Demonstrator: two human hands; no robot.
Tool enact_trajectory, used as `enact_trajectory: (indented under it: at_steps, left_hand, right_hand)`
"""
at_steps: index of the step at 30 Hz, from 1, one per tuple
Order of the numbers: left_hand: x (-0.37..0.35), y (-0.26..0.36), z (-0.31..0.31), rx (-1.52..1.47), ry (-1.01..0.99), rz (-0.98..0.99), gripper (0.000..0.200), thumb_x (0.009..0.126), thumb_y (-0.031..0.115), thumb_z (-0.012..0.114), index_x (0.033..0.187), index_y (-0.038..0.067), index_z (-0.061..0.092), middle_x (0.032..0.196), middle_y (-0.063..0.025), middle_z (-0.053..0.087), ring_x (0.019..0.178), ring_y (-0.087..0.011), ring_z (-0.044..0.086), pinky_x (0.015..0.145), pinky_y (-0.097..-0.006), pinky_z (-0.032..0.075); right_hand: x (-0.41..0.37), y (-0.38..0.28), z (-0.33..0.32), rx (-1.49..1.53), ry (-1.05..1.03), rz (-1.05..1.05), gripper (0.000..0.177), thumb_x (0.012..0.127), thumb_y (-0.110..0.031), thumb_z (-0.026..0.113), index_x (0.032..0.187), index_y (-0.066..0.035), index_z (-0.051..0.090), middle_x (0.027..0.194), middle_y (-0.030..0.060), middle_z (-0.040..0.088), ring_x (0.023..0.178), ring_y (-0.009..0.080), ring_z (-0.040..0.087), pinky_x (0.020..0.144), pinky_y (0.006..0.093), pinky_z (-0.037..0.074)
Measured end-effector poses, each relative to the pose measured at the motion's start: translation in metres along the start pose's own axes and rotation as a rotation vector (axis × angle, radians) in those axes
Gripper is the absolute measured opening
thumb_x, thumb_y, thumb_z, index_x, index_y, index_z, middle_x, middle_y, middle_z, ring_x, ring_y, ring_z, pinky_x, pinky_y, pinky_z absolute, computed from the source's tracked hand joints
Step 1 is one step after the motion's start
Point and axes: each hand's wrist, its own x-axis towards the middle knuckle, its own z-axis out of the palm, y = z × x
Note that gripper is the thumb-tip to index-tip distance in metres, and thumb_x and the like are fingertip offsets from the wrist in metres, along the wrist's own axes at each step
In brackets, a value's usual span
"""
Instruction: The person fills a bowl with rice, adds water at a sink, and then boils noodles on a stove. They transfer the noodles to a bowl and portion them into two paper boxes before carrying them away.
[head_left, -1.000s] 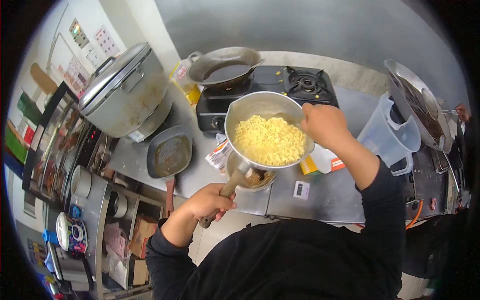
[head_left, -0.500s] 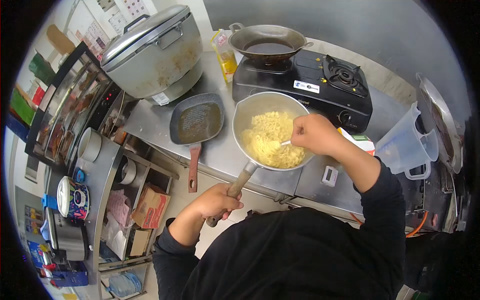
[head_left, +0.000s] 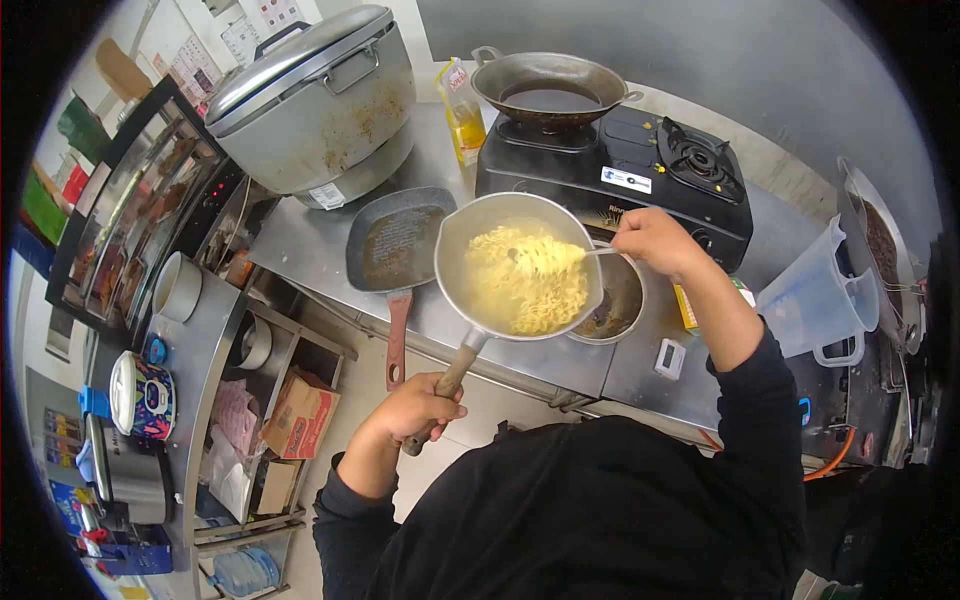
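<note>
My left hand [head_left: 420, 407] is closed around the wooden handle of a metal saucepan [head_left: 462, 215], which is held up over the counter. Yellow noodles [head_left: 545, 300] fill the pan's bottom, with a little steam over them. My right hand [head_left: 655, 243] pinches the handle of a metal utensil [head_left: 603, 251], probably a fork or spoon. Its far end is among the noodles, and some are bunched up on it. Just right of and below the saucepan, a second metal pan or bowl [head_left: 632, 300] with a dark, stained inside sits on the counter, partly covered.
A square grill pan [head_left: 400, 240] lies left of the saucepan. Behind are a rice cooker [head_left: 320, 120], an oil pouch [head_left: 462, 120] and a black gas stove [head_left: 640, 150] bearing a wok [head_left: 550, 90] of dark liquid. To the right are a white timer-like device [head_left: 669, 358] and a plastic jug [head_left: 820, 295].
The saucepan has shifted left, uncovering the dark-bottomed pan or bowl beside it. My right hand has moved slightly right and up, lifting some noodles with the utensil.
</note>
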Motion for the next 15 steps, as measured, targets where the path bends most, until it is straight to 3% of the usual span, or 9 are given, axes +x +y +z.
enact_trajectory:
  at_steps: [2,3,7,13,15]
  left_hand:
    - [-0.002,-0.002,-0.005,-0.001,0.021,-0.001,0.017,0.067,0.003,0.06,0.072,0.005,0.043,0.053,-0.0001,0.045,0.036,-0.0082,0.043,0.033,-0.0211,0.035]
    - [-0.004,-0.002,-0.007,-0.01,0.035,-0.003,0.018,0.067,0.003,0.06,0.072,0.005,0.043,0.053,-0.0001,0.045,0.036,-0.0082,0.044,0.033,-0.0209,0.035]
    - [-0.004,-0.005,-0.013,-0.002,0.056,0.002,0.017,0.065,0.001,0.058,0.071,0.005,0.042,0.05,0.0001,0.043,0.034,-0.0099,0.043,0.032,-0.021,0.033]
    - [0.0,-0.011,-0.02,-0.027,0.057,-0.017,0.018,0.065,0.002,0.059,0.072,0.005,0.043,0.051,-0.0001,0.043,0.034,-0.0096,0.042,0.032,-0.0205,0.033]
    - [0.001,-0.01,-0.02,-0.027,0.055,-0.032,0.018,0.065,0.002,0.059,0.072,0.005,0.043,0.051,0.0,0.043,0.034,-0.0095,0.042,0.032,-0.0203,0.033]
  right_hand:
    - [-0.004,0.001,-0.009,0.039,0.032,0.037,0.013,0.061,-0.014,0.058,0.059,-0.002,0.055,0.054,0.0016,0.05,0.051,0.0093,0.044,0.048,0.0232,0.035]
    - [-0.006,0.005,-0.01,0.083,0.067,0.033,0.014,0.066,-0.012,0.057,0.056,-0.007,0.048,0.05,-0.0033,0.04,0.042,0.0042,0.031,0.037,0.0211,0.02]
    - [-0.01,0.027,-0.028,0.302,0.067,0.115,0.016,0.069,-0.009,0.055,0.057,-0.01,0.044,0.049,-0.0057,0.035,0.041,0.0024,0.026,0.035,0.0196,0.016]
    - [-0.021,0.06,-0.038,0.348,0.156,0.191,0.015,0.069,-0.009,0.055,0.059,-0.01,0.044,0.05,-0.0052,0.035,0.041,0.0025,0.024,0.035,0.0191,0.015]
    - [-0.025,0.068,-0.038,0.306,0.178,0.195,0.012,0.068,-0.01,0.056,0.059,-0.007,0.048,0.053,-0.0027,0.042,0.044,0.0051,0.033,0.038,0.0203,0.023]
